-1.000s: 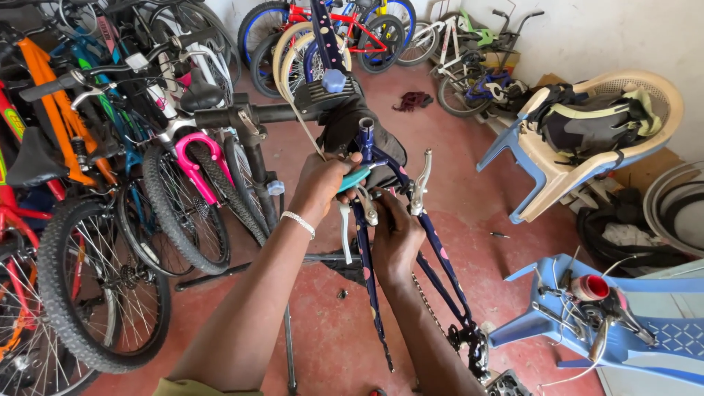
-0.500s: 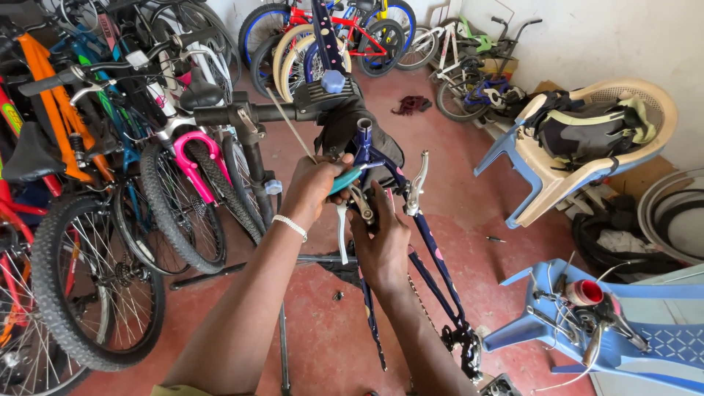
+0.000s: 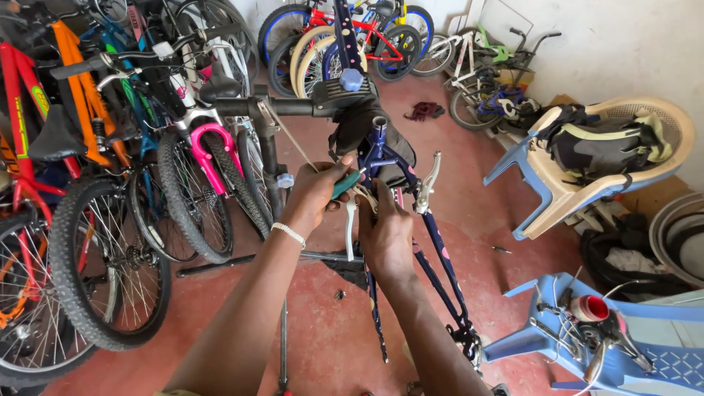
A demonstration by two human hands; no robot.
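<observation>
Head view, left hand (image 3: 317, 194) clenched around teal-handled tool (image 3: 345, 184), right hand (image 3: 386, 236) pinching white brake caliper (image 3: 353, 220) on navy bike frame (image 3: 433, 257).

The left side of the frame is closed by a row of parked bicycles (image 3: 110, 183) — no passage there. At right stand a beige chair (image 3: 579, 183) and a blue chair (image 3: 645, 352). Between them and the dark blue bicycle frame (image 3: 433, 249), the red floor (image 3: 506, 286) leaves open room.
</observation>
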